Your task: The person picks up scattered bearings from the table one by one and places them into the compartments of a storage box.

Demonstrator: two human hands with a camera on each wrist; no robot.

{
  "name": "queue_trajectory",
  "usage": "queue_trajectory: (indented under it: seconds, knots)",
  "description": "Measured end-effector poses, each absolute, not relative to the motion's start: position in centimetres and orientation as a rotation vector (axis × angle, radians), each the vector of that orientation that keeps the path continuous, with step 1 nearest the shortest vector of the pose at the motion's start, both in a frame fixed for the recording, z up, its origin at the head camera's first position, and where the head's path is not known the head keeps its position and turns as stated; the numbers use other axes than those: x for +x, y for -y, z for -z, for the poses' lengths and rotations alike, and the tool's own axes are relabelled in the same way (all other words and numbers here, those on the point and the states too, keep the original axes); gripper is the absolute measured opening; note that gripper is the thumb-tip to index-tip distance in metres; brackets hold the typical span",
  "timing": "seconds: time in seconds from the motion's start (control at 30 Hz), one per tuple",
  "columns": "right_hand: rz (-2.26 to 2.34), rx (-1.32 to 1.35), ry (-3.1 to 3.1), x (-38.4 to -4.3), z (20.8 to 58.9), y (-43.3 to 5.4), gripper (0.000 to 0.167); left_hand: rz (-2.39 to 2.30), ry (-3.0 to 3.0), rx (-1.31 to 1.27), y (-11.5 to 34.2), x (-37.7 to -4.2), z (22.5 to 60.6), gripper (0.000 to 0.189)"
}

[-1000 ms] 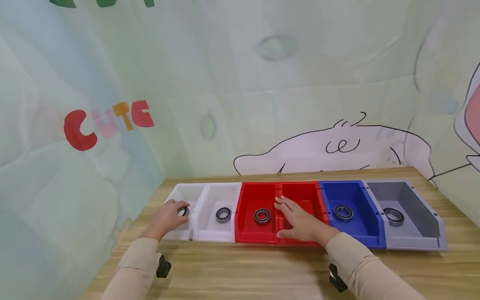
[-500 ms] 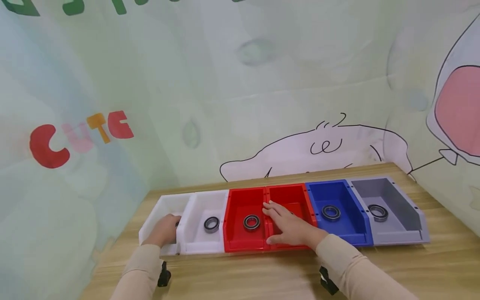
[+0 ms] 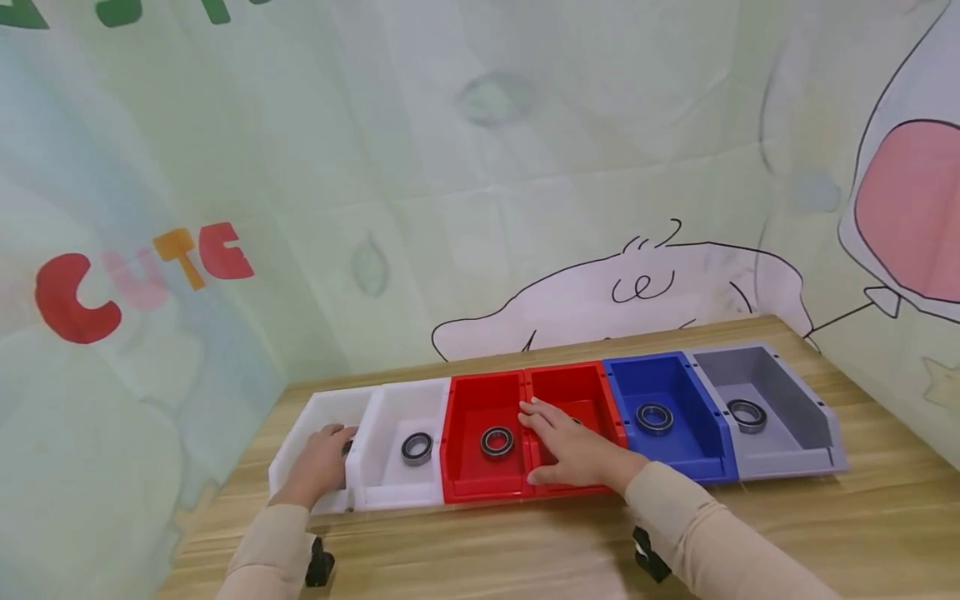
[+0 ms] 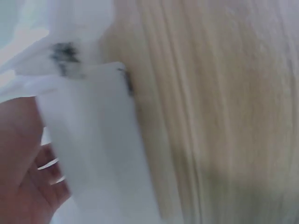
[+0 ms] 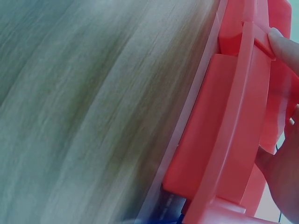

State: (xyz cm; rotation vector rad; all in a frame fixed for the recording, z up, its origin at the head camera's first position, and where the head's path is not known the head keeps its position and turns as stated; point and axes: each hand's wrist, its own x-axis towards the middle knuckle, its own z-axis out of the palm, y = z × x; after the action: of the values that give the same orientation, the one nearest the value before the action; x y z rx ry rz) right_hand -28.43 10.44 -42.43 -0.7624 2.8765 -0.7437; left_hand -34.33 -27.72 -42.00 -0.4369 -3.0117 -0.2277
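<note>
In the head view my left hand (image 3: 321,462) reaches down into the leftmost white bin (image 3: 300,421). Its fingers hold a dark ball bearing (image 3: 347,447), mostly covered by the hand. The left wrist view shows bent fingers (image 4: 49,175) behind the bin's white wall; the bearing is hidden there. My right hand (image 3: 573,448) is spread over the right red bin (image 3: 566,379), fingertips by the divider between the two red bins. It holds nothing. A bearing (image 3: 576,421) peeks out behind it. In the right wrist view the thumb (image 5: 282,46) is at the red bin's edge.
The bins stand side by side on a wooden table (image 3: 450,550). Single bearings lie in the second white bin (image 3: 417,448), left red bin (image 3: 497,442), blue bin (image 3: 655,418) and grey bin (image 3: 747,416). A printed curtain (image 3: 337,167) hangs behind.
My left hand has lowered the bearing, earlier seen tilted at its fingertips, deeper into the leftmost bin. My right hand stays over the right red bin. The head view has shifted to the right.
</note>
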Motion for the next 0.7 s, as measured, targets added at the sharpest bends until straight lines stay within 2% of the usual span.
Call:
queue_trajectory:
  seconds: [0.37,0.7]
  knots:
    - [0.692,-0.757,-2.923,-28.4,41.9,-11.1,0.08,0.189,2.519,-0.432,25.9,-31.2,40.4,0.026]
    - [0.28,-0.84,-3.148,-28.0,42.4,-11.8,0.08,0.029,2.488,-0.532,19.4,-26.8,39.9,0.033]
